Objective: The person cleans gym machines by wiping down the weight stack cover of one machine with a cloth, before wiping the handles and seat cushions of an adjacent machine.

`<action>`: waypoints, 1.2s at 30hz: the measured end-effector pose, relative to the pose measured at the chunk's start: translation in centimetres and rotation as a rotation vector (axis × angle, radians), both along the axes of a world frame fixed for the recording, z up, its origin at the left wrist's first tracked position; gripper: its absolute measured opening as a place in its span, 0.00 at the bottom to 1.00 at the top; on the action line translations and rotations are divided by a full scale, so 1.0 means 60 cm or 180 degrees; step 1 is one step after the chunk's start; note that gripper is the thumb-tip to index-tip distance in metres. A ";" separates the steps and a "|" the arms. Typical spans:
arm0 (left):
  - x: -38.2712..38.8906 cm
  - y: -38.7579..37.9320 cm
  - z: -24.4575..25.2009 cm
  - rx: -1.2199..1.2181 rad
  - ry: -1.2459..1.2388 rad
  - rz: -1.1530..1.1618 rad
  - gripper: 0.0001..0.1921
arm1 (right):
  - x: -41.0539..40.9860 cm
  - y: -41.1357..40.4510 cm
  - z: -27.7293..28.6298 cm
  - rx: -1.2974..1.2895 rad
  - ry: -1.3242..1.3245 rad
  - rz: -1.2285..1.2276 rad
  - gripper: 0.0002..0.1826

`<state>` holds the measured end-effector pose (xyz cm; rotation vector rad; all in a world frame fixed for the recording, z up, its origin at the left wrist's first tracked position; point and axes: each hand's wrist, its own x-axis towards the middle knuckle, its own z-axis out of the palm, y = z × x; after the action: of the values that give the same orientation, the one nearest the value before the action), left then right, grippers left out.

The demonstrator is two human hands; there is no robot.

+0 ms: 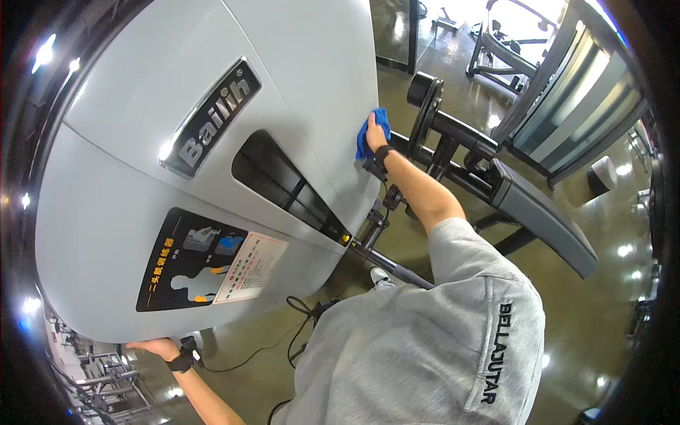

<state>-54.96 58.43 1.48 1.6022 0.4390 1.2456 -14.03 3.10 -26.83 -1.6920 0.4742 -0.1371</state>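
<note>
A blue cloth [364, 139] is in my right hand [376, 133], pressed against the side edge of a large light-grey machine shroud [313, 64]. The shroud belongs to a weight machine and carries a Bailih badge [211, 118]. My left hand [158, 347] lies along the opposite edge of the shroud, touching it and holding no separate object; some of its fingers are hidden. Between the hands are a dark tapered window [287, 188], a black instruction placard [180, 255] with pictures, and a pale printed sheet [251, 268] overlapping it. Both wrists wear black straps with small devices.
A black machine frame with round pads [425, 90] and a padded seat [542, 212] stands close to my right arm. Thin black cables [249, 353] trail from the wrist devices. Other gym equipment [504, 48] and a round stool [602, 175] stand farther off on the glossy floor.
</note>
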 end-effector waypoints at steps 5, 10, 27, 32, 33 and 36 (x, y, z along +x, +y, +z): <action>-0.003 -0.009 0.008 0.0016 -0.0015 0.0065 0.42 | 0.012 -0.015 0.239 -0.0279 -0.0924 0.0228 0.44; -0.002 -0.007 0.008 -0.0001 0.0067 0.0040 0.43 | -0.039 0.038 0.502 -0.2299 -0.4341 0.0048 0.14; 0.017 0.015 -0.001 -0.0279 -0.0089 -0.0230 0.45 | -0.114 0.112 -0.198 0.0006 -0.0154 -0.0388 0.50; -0.001 -0.010 0.007 -0.0247 -0.0076 0.0039 0.46 | -0.192 0.209 -0.217 0.0610 0.0476 0.0033 0.47; -0.002 -0.009 0.006 -0.0113 -0.0035 0.0109 0.46 | -0.194 0.209 -0.199 0.0712 0.0492 0.0042 0.48; -0.012 0.001 0.005 -0.0202 -0.0074 0.0131 0.45 | -0.183 0.200 -0.081 0.0303 -0.0030 -0.0427 0.47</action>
<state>-55.67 58.50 1.77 1.5307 0.4942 1.2678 -24.98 15.09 -31.71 -1.5660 0.5785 -0.2170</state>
